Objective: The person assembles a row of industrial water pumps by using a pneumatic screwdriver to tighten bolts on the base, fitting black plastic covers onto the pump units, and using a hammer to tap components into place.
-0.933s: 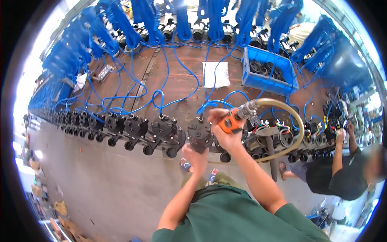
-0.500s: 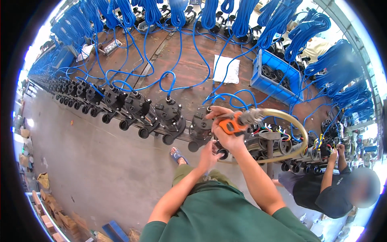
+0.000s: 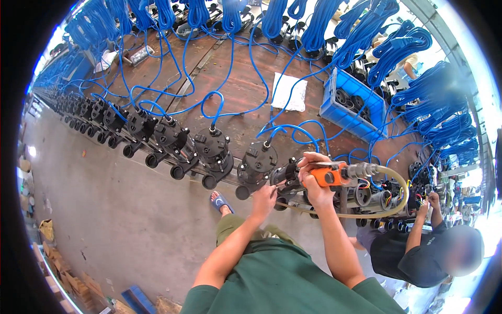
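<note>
In my right hand [image 3: 317,189] is an orange air tool [image 3: 329,176], my fingers wrapped round it. A metal fitting joins it to a pale hose [image 3: 404,194] that loops out right and back beneath my forearm. The tool's far end is hidden behind my hand, beside a black pump [image 3: 285,174]. My left hand [image 3: 264,201] is closed, fingertips pinched together at the lower side of that pump; what they grip is too small to make out. Just left stands another black pump [image 3: 257,163] with a blue cable rising from its top.
A row of black pumps [image 3: 168,137] runs along the edge of the brown table [image 3: 240,78]. On it are a blue crate [image 3: 361,118] of black round parts and a white packet [image 3: 289,92]. Blue cable coils [image 3: 315,26] line the back. At right, a co-worker [image 3: 418,251] handles wires.
My right hand and the orange tool have moved right and slightly down, to the pump on the right. My left hand has shifted slightly left and down, with its fingertips now at that pump.
</note>
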A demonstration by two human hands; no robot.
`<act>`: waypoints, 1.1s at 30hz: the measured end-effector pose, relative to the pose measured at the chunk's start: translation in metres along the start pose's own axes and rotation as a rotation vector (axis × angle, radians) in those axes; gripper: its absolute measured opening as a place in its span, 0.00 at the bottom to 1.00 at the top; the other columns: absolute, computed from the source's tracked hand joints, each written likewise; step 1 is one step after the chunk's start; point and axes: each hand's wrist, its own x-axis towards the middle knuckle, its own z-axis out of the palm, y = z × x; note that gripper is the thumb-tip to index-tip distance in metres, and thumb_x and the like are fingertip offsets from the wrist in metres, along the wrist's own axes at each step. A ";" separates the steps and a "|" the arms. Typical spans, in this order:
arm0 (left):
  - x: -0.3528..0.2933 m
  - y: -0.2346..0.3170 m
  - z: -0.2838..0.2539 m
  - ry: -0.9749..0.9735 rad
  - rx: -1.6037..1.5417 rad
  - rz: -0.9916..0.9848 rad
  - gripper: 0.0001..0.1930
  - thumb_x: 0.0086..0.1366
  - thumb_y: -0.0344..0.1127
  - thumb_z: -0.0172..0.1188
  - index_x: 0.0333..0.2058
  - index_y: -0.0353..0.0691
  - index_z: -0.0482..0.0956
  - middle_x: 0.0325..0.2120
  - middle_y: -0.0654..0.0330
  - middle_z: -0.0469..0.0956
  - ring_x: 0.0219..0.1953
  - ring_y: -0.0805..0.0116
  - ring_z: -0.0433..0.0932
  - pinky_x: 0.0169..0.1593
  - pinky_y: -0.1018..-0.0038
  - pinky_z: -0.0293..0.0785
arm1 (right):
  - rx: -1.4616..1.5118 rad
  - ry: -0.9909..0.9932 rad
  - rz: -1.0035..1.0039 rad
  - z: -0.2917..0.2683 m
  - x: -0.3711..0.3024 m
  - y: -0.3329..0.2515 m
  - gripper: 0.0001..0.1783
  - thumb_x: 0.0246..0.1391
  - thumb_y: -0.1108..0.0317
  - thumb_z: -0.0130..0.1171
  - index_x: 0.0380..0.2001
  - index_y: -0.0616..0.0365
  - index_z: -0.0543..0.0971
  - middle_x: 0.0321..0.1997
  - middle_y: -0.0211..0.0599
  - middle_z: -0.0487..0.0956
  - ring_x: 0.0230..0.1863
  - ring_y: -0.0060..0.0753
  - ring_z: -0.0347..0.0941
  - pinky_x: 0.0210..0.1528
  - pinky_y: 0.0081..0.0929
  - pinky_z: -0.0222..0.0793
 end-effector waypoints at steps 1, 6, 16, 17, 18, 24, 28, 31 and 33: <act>0.000 -0.001 0.001 0.005 -0.002 0.008 0.07 0.59 0.27 0.66 0.37 0.34 0.84 0.28 0.50 0.81 0.29 0.51 0.82 0.34 0.64 0.77 | 0.037 -0.003 0.024 0.001 0.000 0.006 0.22 0.48 0.83 0.54 0.50 0.63 0.76 0.38 0.36 0.80 0.32 0.18 0.75 0.35 0.19 0.73; -0.004 0.001 0.000 -0.043 0.003 -0.026 0.07 0.60 0.26 0.66 0.38 0.34 0.84 0.29 0.49 0.81 0.31 0.51 0.82 0.34 0.64 0.77 | -0.007 0.065 0.133 0.001 0.003 0.015 0.16 0.45 0.83 0.58 0.41 0.63 0.80 0.34 0.34 0.81 0.35 0.22 0.77 0.39 0.22 0.75; 0.052 0.106 -0.083 -0.134 0.119 0.072 0.07 0.60 0.24 0.63 0.38 0.35 0.83 0.30 0.51 0.82 0.30 0.52 0.82 0.35 0.61 0.78 | -0.011 -0.019 -0.091 -0.005 0.009 0.006 0.18 0.47 0.78 0.59 0.45 0.62 0.81 0.36 0.32 0.81 0.36 0.19 0.76 0.39 0.22 0.74; 0.075 0.137 -0.106 -0.082 0.085 0.157 0.06 0.61 0.24 0.62 0.38 0.35 0.83 0.29 0.52 0.82 0.29 0.57 0.81 0.35 0.65 0.77 | 0.026 -0.001 -0.077 -0.002 0.006 0.009 0.19 0.47 0.77 0.61 0.47 0.62 0.81 0.36 0.32 0.82 0.37 0.19 0.76 0.40 0.22 0.75; 0.104 0.167 -0.130 -0.027 0.047 0.245 0.06 0.62 0.23 0.61 0.37 0.34 0.83 0.28 0.53 0.82 0.28 0.62 0.81 0.34 0.68 0.77 | 0.069 0.012 -0.072 -0.001 0.008 0.006 0.21 0.47 0.76 0.62 0.48 0.61 0.81 0.37 0.33 0.82 0.37 0.20 0.76 0.41 0.22 0.75; 0.308 0.184 -0.102 -0.461 0.143 0.198 0.07 0.66 0.29 0.61 0.38 0.31 0.82 0.26 0.55 0.82 0.28 0.75 0.76 0.33 0.76 0.73 | -0.069 0.293 -0.237 -0.013 -0.019 -0.027 0.24 0.42 0.77 0.66 0.47 0.64 0.81 0.35 0.42 0.83 0.31 0.33 0.82 0.36 0.26 0.78; 0.357 0.121 -0.001 -1.308 0.479 0.440 0.11 0.57 0.40 0.66 0.33 0.38 0.86 0.29 0.48 0.83 0.31 0.48 0.82 0.37 0.59 0.78 | -0.154 0.558 -0.233 -0.036 -0.048 -0.059 0.24 0.40 0.80 0.65 0.46 0.67 0.81 0.32 0.40 0.84 0.26 0.28 0.81 0.30 0.21 0.78; 0.325 0.081 0.081 -1.661 0.146 0.841 0.10 0.57 0.35 0.67 0.38 0.41 0.86 0.34 0.55 0.82 0.42 0.52 0.79 0.47 0.59 0.76 | -0.185 0.798 -0.171 -0.039 -0.060 -0.067 0.22 0.38 0.82 0.62 0.43 0.67 0.81 0.29 0.42 0.84 0.23 0.28 0.81 0.27 0.22 0.79; 0.298 0.054 0.115 -1.828 -0.026 0.889 0.12 0.59 0.35 0.66 0.42 0.40 0.85 0.36 0.54 0.83 0.43 0.51 0.79 0.47 0.58 0.76 | -0.186 0.890 -0.097 -0.038 -0.052 -0.076 0.20 0.39 0.84 0.59 0.41 0.68 0.80 0.28 0.44 0.83 0.22 0.31 0.81 0.25 0.25 0.80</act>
